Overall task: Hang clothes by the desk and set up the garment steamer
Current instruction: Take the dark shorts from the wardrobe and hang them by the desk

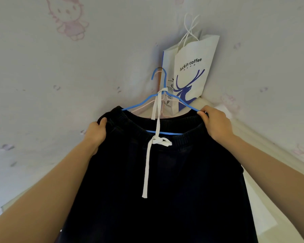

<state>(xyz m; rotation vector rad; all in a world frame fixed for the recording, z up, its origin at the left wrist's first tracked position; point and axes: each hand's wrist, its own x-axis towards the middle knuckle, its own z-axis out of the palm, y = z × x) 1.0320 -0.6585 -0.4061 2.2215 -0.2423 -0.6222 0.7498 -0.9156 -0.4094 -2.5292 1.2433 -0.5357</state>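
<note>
In the head view, a pair of dark trousers (165,181) hangs on a blue hanger (181,101), stretched between the two hands. The left hand (96,133) grips the left end of the elastic waistband, thumb curled over its edge. The right hand (216,123) pinches the right end of the waistband together with the hanger's right shoulder tip. The hanger's lower bar shows inside the waistband between the hands, and its hook rises above and between them, caught on something against the wall (42,85). A white drawstring (146,165) is knotted at the middle of the waistband; one end drops down the front of the trousers, another runs up over the hanger's neck. A pale pink hanger (144,107) sits just behind the blue one. Above the right hand, a white paper bag (193,67) printed "luckin coffee" with a blue deer hangs in the corner. The wallpaper carries faint pink cartoon figures.
</note>
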